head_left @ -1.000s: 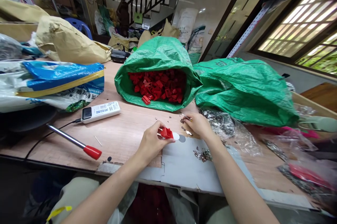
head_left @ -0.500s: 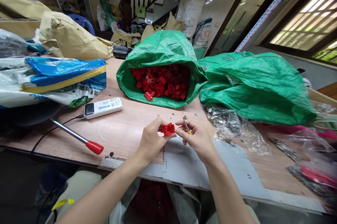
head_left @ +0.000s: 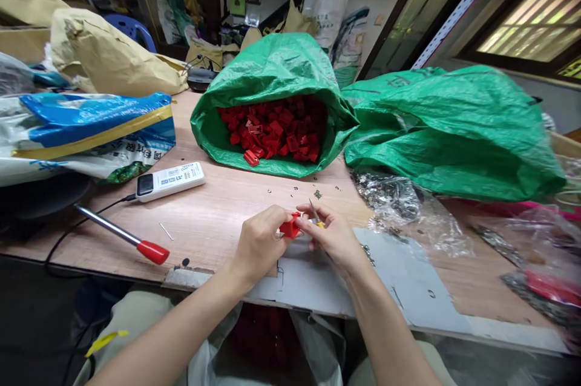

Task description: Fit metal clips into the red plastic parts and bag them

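My left hand (head_left: pixel 265 238) is closed around a small red plastic part (head_left: pixel 289 227), gripping it between thumb and fingers just above the table's front. My right hand (head_left: pixel 329 232) is closed on a small tool with a yellow handle and a thin pointed metal shaft (head_left: pixel 314 210), which points up and away from me. The right thumb and fingertips meet the right side of the red part. What the fingertips do there is too small to make out. Beyond the hands, a green woven bag (head_left: pixel 276 62) lies with its mouth towards me, holding many similar red parts (head_left: pixel 281 132).
A white device with a cable (head_left: pixel 171 181) and a red-handled metal bar (head_left: pixel 152 251) lie to the left. Clear plastic bags of small metal pieces (head_left: pixel 399 204) and a second green bag (head_left: pixel 454 126) are on the right. Tiny metal bits (head_left: pixel 318 194) lie beyond my hands.
My right hand has moved slightly left and now meets the red part. The red part has been turned in my left hand. The view has shifted a little.
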`<state>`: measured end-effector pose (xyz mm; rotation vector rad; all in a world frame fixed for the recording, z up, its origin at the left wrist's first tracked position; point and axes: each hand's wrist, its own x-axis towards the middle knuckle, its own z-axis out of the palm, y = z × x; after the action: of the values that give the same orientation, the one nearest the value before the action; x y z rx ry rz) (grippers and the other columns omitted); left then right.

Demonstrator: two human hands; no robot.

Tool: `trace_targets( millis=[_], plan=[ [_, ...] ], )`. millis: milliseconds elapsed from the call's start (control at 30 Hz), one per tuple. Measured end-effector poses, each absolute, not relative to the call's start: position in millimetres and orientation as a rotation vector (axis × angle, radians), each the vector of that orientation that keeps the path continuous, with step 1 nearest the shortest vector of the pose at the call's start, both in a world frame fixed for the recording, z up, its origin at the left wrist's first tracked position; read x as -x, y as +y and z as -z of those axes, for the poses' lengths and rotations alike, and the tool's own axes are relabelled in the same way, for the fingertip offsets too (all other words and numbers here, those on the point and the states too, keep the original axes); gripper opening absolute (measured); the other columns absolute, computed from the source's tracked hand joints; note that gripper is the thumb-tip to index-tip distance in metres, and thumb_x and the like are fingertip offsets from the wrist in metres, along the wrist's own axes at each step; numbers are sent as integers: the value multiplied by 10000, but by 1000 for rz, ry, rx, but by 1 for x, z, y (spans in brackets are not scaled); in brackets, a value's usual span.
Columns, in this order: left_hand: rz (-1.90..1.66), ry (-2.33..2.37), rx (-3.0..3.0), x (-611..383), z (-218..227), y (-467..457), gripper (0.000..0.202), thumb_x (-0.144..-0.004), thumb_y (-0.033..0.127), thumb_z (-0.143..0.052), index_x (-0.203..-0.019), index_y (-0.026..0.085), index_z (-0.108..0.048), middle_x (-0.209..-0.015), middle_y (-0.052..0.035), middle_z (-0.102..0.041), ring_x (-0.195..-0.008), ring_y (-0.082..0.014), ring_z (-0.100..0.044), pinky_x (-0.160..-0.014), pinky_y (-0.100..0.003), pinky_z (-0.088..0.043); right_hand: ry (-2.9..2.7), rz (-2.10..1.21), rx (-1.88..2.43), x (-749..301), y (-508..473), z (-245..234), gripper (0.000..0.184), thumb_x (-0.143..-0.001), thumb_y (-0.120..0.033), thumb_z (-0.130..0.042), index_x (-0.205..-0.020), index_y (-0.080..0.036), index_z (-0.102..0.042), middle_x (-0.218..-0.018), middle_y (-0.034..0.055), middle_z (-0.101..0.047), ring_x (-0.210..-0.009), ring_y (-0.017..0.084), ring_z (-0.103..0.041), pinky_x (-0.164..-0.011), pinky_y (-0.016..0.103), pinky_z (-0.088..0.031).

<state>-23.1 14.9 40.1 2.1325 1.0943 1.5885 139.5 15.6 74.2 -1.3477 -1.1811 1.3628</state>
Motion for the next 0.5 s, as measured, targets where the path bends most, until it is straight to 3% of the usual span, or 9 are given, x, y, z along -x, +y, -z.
trace_targets(
  millis=[133,233,367,500],
  plan=[
    [-1710,1023,-2115,24,-44,14,176,-846,112,-718,-946,213,-614,-890,-20,-745,-818,-151,-730,-735,-243,-583,-956,-1814,1171,-142,15,-73,414,-674,-429,-899,-916,-187,-668,-645,-87,-506,-413,-5,-195,-366,140,-299],
    [-1740,1038,-2041,25,-47,13,198,-823,143,-762,-940,213,-619,-896,-16,-755,-822,-149,-735,-752,-248,-590,-976,-1800,1127,-146,15,-75,379,-712,-450,-874,-902,-184,-683,-599,-99,-441,-420,3,-165,-368,139,-304],
    [-1745,1080,-1991,25,-49,13,204,-801,185,-797,-901,210,-620,-882,-11,-759,-822,-152,-737,-761,-258,-597,-1224,-1557,1244,-151,15,-76,400,-774,-545,-787,-852,-163,-701,-497,-106,-338,-392,34,-224,-387,188,-370],
    [-1754,1007,-2135,24,-49,12,164,-838,139,-744,-907,211,-614,-900,-35,-759,-853,-167,-738,-773,-279,-611,-1511,-1256,1352,-149,11,-75,363,-857,-538,-683,-812,-180,-643,-635,-33,-528,-386,59,-402,-378,219,-342]
  ],
)
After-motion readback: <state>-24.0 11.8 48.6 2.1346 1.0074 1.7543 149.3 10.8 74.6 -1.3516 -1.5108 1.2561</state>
